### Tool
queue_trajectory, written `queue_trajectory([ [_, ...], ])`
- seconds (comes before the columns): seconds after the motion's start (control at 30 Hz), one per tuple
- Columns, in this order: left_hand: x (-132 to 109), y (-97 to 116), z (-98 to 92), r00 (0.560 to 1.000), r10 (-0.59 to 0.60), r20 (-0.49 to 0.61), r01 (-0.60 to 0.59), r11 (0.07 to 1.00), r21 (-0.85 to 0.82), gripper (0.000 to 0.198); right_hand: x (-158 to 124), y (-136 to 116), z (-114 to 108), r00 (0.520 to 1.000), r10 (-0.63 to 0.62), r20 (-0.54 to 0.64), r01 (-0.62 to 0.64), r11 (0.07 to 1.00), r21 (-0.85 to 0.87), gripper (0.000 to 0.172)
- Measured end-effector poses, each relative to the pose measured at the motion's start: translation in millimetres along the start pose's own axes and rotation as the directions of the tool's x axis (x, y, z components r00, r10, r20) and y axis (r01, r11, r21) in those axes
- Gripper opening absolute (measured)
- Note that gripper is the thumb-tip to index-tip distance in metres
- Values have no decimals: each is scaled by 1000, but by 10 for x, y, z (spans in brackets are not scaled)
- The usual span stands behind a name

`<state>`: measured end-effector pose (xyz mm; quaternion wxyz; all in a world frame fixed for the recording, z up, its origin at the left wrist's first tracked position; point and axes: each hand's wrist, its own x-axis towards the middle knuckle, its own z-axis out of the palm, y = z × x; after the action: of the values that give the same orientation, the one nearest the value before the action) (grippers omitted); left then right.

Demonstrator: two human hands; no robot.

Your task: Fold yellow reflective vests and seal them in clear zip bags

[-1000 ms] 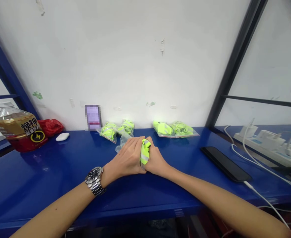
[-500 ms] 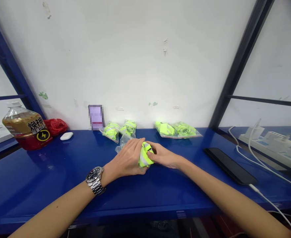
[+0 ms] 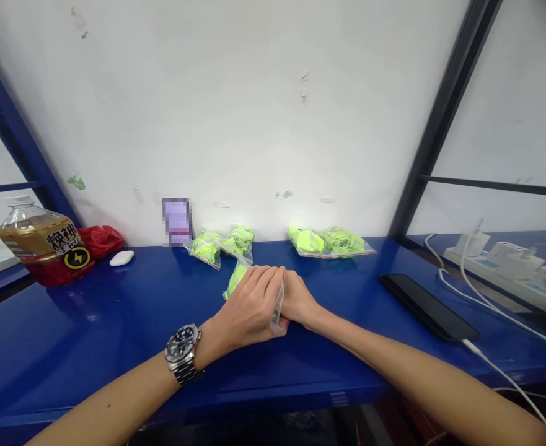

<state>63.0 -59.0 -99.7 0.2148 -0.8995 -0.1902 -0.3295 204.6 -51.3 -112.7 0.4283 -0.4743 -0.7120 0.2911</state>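
Over the middle of the table, my left hand (image 3: 253,303), with a steel watch at its wrist, is wrapped round a clear plastic bag (image 3: 277,311). A fluorescent yellow bundle with silvery reflective stripes (image 3: 234,282) shows inside the bag, beyond the left hand's knuckles. The bag's clear edge sticks out between both hands. Pressed against the left fingertips, my right hand (image 3: 300,298) is closed at that edge; its fingertips are mostly hidden. Against the wall lie more bagged yellow bundles, a left group (image 3: 206,246) and a right group (image 3: 331,241).
A large drink bottle (image 3: 44,241), a red plastic bag (image 3: 100,240) and a white case (image 3: 121,258) stand at the left. A blurred upright phone-like screen (image 3: 177,221) leans on the wall. To the right are a black phone (image 3: 428,306) on a cable and a power strip with chargers (image 3: 505,263).
The yellow bundle has gone from between my hands to the far left side of my left hand, in the bag. The clear bag edge now shows between the hands, which are closer together.
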Motion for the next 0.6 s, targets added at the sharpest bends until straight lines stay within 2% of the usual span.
queue_trajectory([
  [0.1,23,-48,-56,999,39,12,-38,999,-30,73,19,-6,-17,999,37,39,-37,999,1,8],
  [0.2,33,-182,-129,995,83,62,-78,994,-74,101,61,25,-50,989,97,115,-118,974,194,16],
  [0.3,0,-347,-150,994,45,103,-36,996,-84,119,100,58,-109,978,146,149,-191,912,363,33],
  [0.37,-42,-435,-119,994,-2,113,12,996,-88,118,108,59,-157,975,156,157,-208,890,406,43],
  [0.43,-84,-483,-67,993,-38,113,49,995,-89,107,101,43,-199,970,134,203,-209,886,413,47],
  [0.53,-115,-469,7,993,-61,98,68,995,-70,98,79,11,-223,965,69,255,-159,923,351,42],
  [0.6,-113,-419,35,995,-40,91,44,998,-41,95,67,-1,-202,970,101,220,-154,958,242,34],
])
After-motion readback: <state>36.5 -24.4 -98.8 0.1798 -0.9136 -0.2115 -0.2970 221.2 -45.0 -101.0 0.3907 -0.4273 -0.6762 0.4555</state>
